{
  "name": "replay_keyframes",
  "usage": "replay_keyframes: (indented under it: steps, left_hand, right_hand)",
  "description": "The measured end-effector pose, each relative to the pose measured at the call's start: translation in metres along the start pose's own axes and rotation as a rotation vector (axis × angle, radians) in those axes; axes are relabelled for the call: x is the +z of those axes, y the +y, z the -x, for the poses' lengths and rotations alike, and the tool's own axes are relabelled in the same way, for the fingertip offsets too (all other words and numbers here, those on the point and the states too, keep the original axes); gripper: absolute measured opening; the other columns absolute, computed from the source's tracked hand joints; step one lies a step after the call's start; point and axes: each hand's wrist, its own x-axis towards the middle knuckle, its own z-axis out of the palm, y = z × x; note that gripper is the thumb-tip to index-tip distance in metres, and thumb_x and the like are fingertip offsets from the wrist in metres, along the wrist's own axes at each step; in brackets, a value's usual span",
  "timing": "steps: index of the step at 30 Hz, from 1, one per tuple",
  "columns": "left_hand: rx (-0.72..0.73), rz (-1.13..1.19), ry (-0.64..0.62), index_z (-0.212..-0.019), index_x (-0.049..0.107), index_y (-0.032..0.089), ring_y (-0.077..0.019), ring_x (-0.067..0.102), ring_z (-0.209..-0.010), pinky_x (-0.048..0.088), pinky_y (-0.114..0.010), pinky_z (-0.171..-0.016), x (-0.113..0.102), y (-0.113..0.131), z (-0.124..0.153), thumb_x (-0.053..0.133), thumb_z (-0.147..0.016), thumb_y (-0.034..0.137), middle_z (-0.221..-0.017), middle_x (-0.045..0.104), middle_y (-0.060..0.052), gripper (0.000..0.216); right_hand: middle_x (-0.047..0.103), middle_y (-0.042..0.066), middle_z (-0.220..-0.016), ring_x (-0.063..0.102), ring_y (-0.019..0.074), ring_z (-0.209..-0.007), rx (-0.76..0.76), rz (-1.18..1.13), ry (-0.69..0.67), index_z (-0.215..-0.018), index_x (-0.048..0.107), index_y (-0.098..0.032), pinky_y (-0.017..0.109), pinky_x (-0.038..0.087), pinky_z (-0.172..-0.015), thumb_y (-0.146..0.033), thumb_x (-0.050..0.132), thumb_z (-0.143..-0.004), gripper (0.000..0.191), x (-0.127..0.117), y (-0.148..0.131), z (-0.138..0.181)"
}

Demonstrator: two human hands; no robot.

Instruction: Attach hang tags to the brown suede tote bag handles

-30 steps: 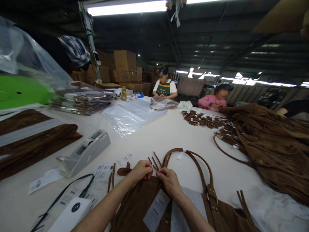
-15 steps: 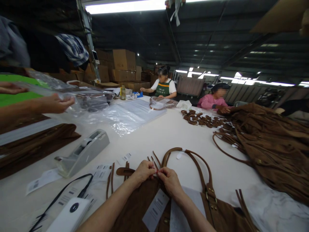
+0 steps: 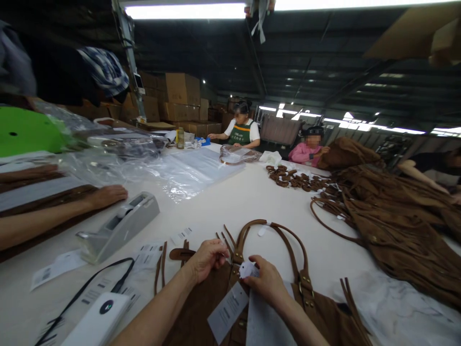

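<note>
A brown suede-look handbag (image 3: 205, 302) lies in front of me, its looped handle (image 3: 288, 235) stretching away over the table. Between the thumb and fingers of my right hand (image 3: 270, 281) is a small white tag (image 3: 248, 270), just above the bag's top edge. My left hand (image 3: 209, 259) is pinched closed beside the handle base; whatever thin thing is in its fingertips is too small to name. Below both hands a white barcode hang tag (image 3: 227, 312) rests on the bag. A pale sheet (image 3: 266, 317) lies on the bag under my right forearm.
Left of the bag are a grey tape dispenser (image 3: 120, 226), a white device (image 3: 97, 319) with a black strap, and loose labels (image 3: 147, 257). A co-worker's arm (image 3: 90, 204) reaches in from the left. Brown bags (image 3: 399, 216) pile up at right; clear plastic bags (image 3: 194, 168) lie ahead.
My hands, close together before, have moved apart. A small white tag now shows in my right hand. At left, the co-worker's hand has lowered onto the brown bags.
</note>
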Motion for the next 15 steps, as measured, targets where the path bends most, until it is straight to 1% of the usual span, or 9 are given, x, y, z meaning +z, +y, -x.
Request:
replay_keyframes:
  steps: [2, 4, 6, 8, 10, 12, 15]
  left_hand:
    - [-0.019, 0.033, -0.016, -0.065, 0.045, 0.015, -0.0055, 0.041, -0.041, 0.019, -0.019, -0.038, 0.000, 0.002, 0.003, 0.055, -0.061, 0.028, -0.062, 0.054, 0.000, 0.017]
    - [-0.053, 0.047, -0.028, -0.067, 0.045, 0.015, -0.0040, 0.036, -0.038, 0.014, -0.018, -0.037, 0.001, 0.006, 0.007, 0.058, -0.062, 0.030, -0.058, 0.051, 0.002, 0.021]
    - [-0.087, 0.046, -0.036, -0.070, 0.047, 0.015, -0.0025, 0.031, -0.035, 0.010, -0.017, -0.036, 0.000, 0.009, 0.012, 0.060, -0.061, 0.031, -0.055, 0.048, 0.004, 0.023]
    - [-0.103, 0.047, -0.048, -0.072, 0.049, 0.014, -0.0024, 0.032, -0.035, 0.011, -0.017, -0.036, 0.000, 0.012, 0.019, 0.062, -0.061, 0.031, -0.055, 0.049, 0.004, 0.024]
    - [-0.104, 0.056, -0.057, -0.073, 0.050, 0.014, -0.0031, 0.034, -0.035, 0.013, -0.017, -0.035, 0.000, 0.014, 0.026, 0.062, -0.060, 0.032, -0.057, 0.051, 0.003, 0.025]
    - [-0.100, 0.043, -0.064, -0.074, 0.050, 0.014, -0.0033, 0.036, -0.035, 0.014, -0.017, -0.034, 0.002, 0.015, 0.032, 0.062, -0.059, 0.032, -0.057, 0.051, 0.003, 0.026]
    - [-0.097, -0.096, -0.066, -0.072, 0.050, 0.015, -0.0039, 0.036, -0.032, 0.014, -0.017, -0.032, 0.006, 0.013, 0.037, 0.061, -0.060, 0.034, -0.054, 0.051, 0.003, 0.026]
  right_hand:
    - [0.061, 0.006, -0.082, 0.053, 0.0210, -0.080, 0.078, -0.124, -0.037, -0.082, 0.061, -0.015, 0.030, 0.036, -0.072, -0.014, 0.063, -0.052, 0.030, -0.006, -0.003, -0.007]
    - [0.059, 0.003, -0.065, 0.052, 0.0168, -0.063, 0.142, -0.221, -0.096, -0.070, 0.059, -0.015, 0.027, 0.036, -0.059, -0.015, 0.061, -0.053, 0.017, -0.011, -0.008, -0.011]
    - [0.057, 0.001, -0.058, 0.049, 0.0131, -0.052, 0.217, -0.349, -0.164, -0.067, 0.056, -0.015, 0.025, 0.033, -0.050, -0.018, 0.059, -0.055, 0.013, -0.014, -0.013, -0.012]
    - [0.056, 0.000, -0.055, 0.047, 0.0109, -0.046, 0.285, -0.473, -0.205, -0.067, 0.055, -0.015, 0.023, 0.031, -0.046, -0.021, 0.059, -0.056, 0.013, -0.014, -0.018, -0.012]
    - [0.056, 0.000, -0.055, 0.046, 0.0098, -0.045, 0.323, -0.571, -0.203, -0.066, 0.055, -0.014, 0.022, 0.032, -0.045, -0.022, 0.059, -0.057, 0.012, -0.011, -0.020, -0.011]
    - [0.057, 0.001, -0.055, 0.047, 0.0098, -0.046, 0.340, -0.630, -0.170, -0.064, 0.055, -0.014, 0.022, 0.033, -0.046, -0.020, 0.059, -0.056, 0.010, -0.008, -0.021, -0.012]
    - [0.056, -0.001, -0.049, 0.047, 0.0104, -0.045, 0.330, -0.647, -0.084, -0.057, 0.055, -0.014, 0.022, 0.031, -0.045, -0.012, 0.058, -0.052, 0.006, -0.006, -0.019, -0.015]
